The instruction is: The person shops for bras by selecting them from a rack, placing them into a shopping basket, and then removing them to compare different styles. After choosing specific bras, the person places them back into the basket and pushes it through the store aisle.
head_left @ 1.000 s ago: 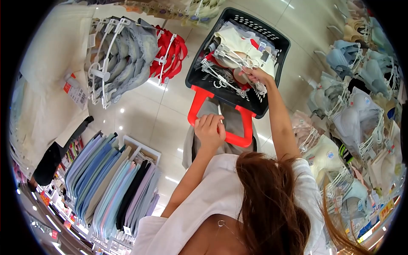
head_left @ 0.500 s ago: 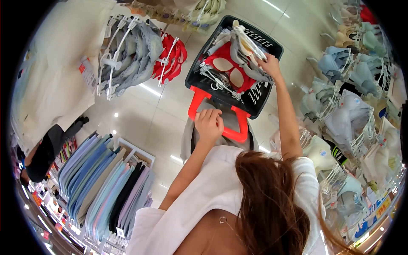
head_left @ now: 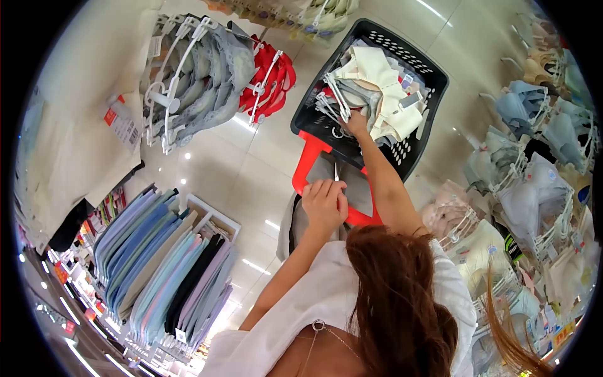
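Observation:
My left hand [head_left: 325, 204] is wrapped round the red handle [head_left: 309, 164] of a black basket [head_left: 433, 103]. Inside the basket my right hand [head_left: 356, 123] is closed at the lower end of a white hanger [head_left: 338, 97], its fingertips partly hidden. Cream garments [head_left: 402, 113] spread from the hangers over the basket's contents, with grey fabric [head_left: 367, 97] among them. Only small bits of red show beneath. More white hangers lie at the basket's left side, close to my right hand.
Grey bras [head_left: 213, 75] and red bras [head_left: 271, 81] hang at the upper left. Below them is a rack of folded-over garments [head_left: 151, 257]. Bras on hangers [head_left: 534, 195] fill the right side. A large cream garment [head_left: 94, 81] hangs at the far left.
My right hand has moved left and down within the basket. The cream garments now lie spread across it, covering the red bra. The basket appears farther right in view; my left hand stays at the handle.

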A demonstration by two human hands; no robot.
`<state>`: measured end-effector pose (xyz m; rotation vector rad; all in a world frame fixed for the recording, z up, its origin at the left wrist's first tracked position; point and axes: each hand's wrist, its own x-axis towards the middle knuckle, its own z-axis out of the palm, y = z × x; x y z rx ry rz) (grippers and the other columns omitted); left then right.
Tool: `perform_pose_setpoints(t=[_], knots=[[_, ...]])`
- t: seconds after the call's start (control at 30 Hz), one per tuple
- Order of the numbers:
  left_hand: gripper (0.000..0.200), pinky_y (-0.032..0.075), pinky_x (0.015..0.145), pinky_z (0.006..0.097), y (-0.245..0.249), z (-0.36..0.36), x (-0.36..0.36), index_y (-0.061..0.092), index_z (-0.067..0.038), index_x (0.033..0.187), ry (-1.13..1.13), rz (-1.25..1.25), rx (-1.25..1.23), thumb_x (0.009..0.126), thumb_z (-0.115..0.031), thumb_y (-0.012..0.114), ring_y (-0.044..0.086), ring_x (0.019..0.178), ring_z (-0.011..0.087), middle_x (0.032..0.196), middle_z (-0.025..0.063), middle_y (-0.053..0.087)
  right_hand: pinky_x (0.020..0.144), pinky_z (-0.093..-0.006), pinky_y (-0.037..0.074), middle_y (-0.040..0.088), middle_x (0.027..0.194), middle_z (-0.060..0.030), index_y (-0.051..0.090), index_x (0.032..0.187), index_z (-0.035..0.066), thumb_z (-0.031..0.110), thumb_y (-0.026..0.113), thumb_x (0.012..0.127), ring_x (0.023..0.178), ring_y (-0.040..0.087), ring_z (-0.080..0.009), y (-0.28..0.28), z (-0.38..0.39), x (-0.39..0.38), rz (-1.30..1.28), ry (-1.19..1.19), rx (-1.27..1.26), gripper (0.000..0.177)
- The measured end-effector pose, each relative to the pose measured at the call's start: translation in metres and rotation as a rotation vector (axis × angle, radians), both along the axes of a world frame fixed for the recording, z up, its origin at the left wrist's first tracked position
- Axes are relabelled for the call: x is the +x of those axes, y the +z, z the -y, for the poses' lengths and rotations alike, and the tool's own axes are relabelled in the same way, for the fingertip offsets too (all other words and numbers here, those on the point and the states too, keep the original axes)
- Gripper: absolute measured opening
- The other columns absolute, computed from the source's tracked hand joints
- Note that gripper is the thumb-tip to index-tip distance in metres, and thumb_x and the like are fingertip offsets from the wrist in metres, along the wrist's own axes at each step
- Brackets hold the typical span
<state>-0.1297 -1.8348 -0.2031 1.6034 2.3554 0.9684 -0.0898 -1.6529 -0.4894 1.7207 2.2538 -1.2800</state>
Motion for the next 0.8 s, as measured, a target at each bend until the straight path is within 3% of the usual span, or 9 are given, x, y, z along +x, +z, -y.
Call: perform_pose_setpoints(t=[0.17, 0.27, 0.4, 0.5, 0.67, 0.8], knots=[[0.016, 0.034, 0.062, 0.0307, -0.004, 0.003, 0.001, 0.059, -0.008, 0.075, -0.002, 0.025, -0.062, 0.06, -0.004, 0.055, 0.051, 0.067, 0.0184, 0.07, 0.0009, 0.055, 0.076, -0.0437, 0.047, 0.063, 0.086, -0.0214, 0.064, 0.088, 0.007, 0.031, 0.071, 0.065, 0.087, 0.059, -0.0379, -0.008, -0.003, -0.006, 0.003, -0.024, -0.001, 0.034], [0.016, 0.034, 0.063, 0.0306, -0.003, 0.003, 0.002, 0.059, -0.008, 0.075, 0.007, 0.015, -0.078, 0.06, -0.004, 0.055, 0.051, 0.067, 0.0186, 0.071, 0.0013, 0.056, 0.077, -0.0404, 0.048, 0.062, 0.093, -0.0188, 0.056, 0.1, 0.006, 0.029, 0.077, 0.057, 0.088, 0.06, -0.0347, -0.027, -0.008, -0.004, 0.057, 0.031, -0.01, 0.053], [0.015, 0.034, 0.063, 0.0303, -0.001, 0.001, 0.002, 0.059, -0.008, 0.074, 0.021, 0.028, -0.088, 0.06, -0.005, 0.055, 0.052, 0.067, 0.0187, 0.07, 0.0016, 0.057, 0.077, -0.0408, 0.048, 0.062, 0.092, -0.0191, 0.057, 0.098, 0.006, 0.023, 0.076, 0.053, 0.087, 0.06, -0.0364, -0.045, -0.013, 0.007, -0.072, 0.132, 0.002, 0.052], [0.015, 0.035, 0.063, 0.0292, 0.002, -0.003, 0.004, 0.059, -0.01, 0.07, 0.054, 0.027, -0.09, 0.058, -0.003, 0.054, 0.052, 0.066, 0.0171, 0.068, -0.0001, 0.057, 0.075, -0.0412, 0.048, 0.063, 0.089, -0.0188, 0.058, 0.095, 0.007, 0.021, 0.077, 0.052, 0.084, 0.06, -0.0371, -0.045, -0.01, 0.006, -0.021, 0.13, 0.048, 0.049], [0.016, 0.035, 0.064, 0.0296, -0.001, 0.0, 0.001, 0.06, -0.008, 0.074, 0.034, 0.028, -0.087, 0.06, -0.005, 0.054, 0.052, 0.066, 0.0187, 0.069, 0.0016, 0.057, 0.072, -0.0463, 0.047, 0.061, 0.079, -0.0227, 0.064, 0.087, 0.009, 0.008, 0.061, 0.068, 0.079, 0.059, -0.04, -0.036, 0.005, 0.0, -0.014, -0.105, 0.117, 0.019], [0.018, 0.035, 0.063, 0.0295, 0.001, -0.001, 0.002, 0.061, -0.009, 0.074, 0.052, 0.046, -0.1, 0.059, -0.005, 0.054, 0.052, 0.066, 0.0183, 0.069, 0.0017, 0.057, 0.072, -0.0463, 0.047, 0.062, 0.079, -0.0218, 0.065, 0.088, 0.011, 0.009, 0.062, 0.067, 0.079, 0.06, -0.0395, -0.046, 0.006, 0.001, -0.003, -0.129, 0.155, 0.021]])
